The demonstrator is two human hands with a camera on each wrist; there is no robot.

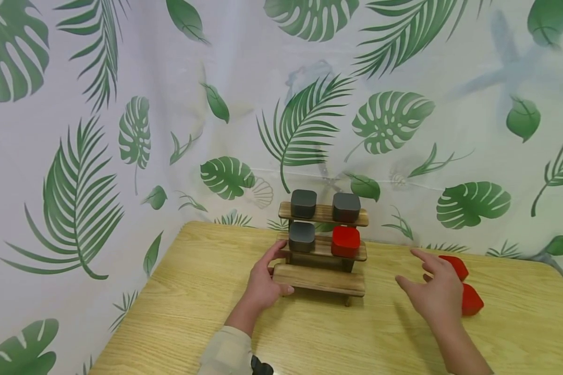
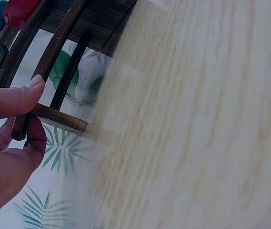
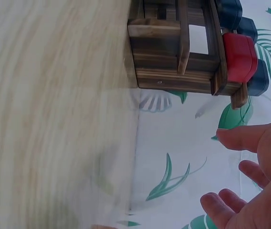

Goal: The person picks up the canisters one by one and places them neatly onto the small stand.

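A three-tier wooden stand (image 1: 321, 280) is upright on the table. My left hand (image 1: 262, 284) grips the left end of its lowest board; in the left wrist view the thumb (image 2: 18, 100) lies over the board and fingers curl beneath. Two dark grey rounded boxes (image 1: 303, 203) sit on the top tier. On the middle tier, a grey box (image 1: 302, 237) stands left of a red box (image 1: 345, 241). To the right of the stand, my right hand (image 1: 436, 291) hovers with fingers spread and holds nothing. Behind it lie two red boxes (image 1: 472, 301), partly hidden by the hand.
The light wood table (image 1: 169, 312) reaches back to a white cloth backdrop (image 1: 244, 130) printed with green leaves. This backdrop also runs along the left side. The stand is near the table's back edge.
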